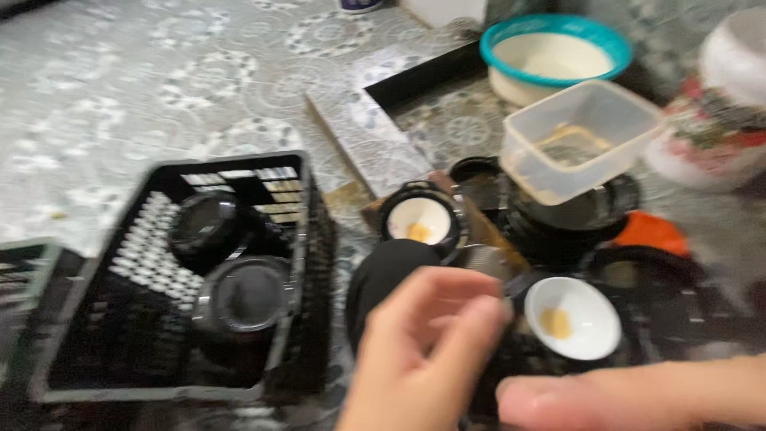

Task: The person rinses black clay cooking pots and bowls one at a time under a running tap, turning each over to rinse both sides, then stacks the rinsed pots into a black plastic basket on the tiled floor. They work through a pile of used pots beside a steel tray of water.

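Patterned floor (120, 88). Left hand (419, 351) and right hand (638, 395), both holding nothing, should grab the white bowl (573, 317) gently.

A grey tiled floor (159, 72) with a pale round flower pattern fills the view under even, soft light, broken at the upper right by a raised tiled ledge (359, 132) whose dark inner edge borders a lower patch with the same pattern, all blurred.

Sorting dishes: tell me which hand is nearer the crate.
Left. The left hand is just right of the black crate; the right hand lies farther right, below the white bowl.
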A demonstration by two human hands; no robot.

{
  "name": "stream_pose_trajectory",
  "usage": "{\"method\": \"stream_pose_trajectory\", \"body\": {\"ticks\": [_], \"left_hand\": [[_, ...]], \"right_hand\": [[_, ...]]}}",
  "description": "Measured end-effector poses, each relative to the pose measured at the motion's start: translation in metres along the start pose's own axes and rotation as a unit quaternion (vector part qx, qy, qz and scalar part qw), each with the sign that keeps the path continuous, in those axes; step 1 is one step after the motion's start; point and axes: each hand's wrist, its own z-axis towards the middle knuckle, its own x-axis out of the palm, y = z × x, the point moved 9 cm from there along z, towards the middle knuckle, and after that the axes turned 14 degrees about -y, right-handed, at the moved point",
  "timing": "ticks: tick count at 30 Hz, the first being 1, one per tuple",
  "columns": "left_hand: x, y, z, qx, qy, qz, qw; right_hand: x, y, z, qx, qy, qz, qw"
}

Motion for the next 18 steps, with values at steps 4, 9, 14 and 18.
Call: {"method": "stream_pose_trajectory", "body": {"ticks": [4, 9, 14, 18], "left_hand": [[0.021, -0.017, -0.011, 0.06, 0.053, 0.016, 0.997], [0.031, 0.004, -0.002, 0.005, 0.067, 0.069, 0.995], [0.039, 0.032, 0.006, -0.052, 0.093, 0.033, 0.994], [0.038, 0.016, 0.003, -0.027, -0.153, 0.03, 0.987]], "right_hand": [[0.007, -0.019, 0.005, 0.01, 0.017, 0.024, 1.0], [0.02, -0.021, 0.015, 0.0, 0.031, 0.052, 0.998], [0.041, -0.027, 0.025, -0.002, 0.051, 0.091, 0.995], [0.047, -0.026, 0.035, -0.013, 0.055, 0.121, 0.991]]}}
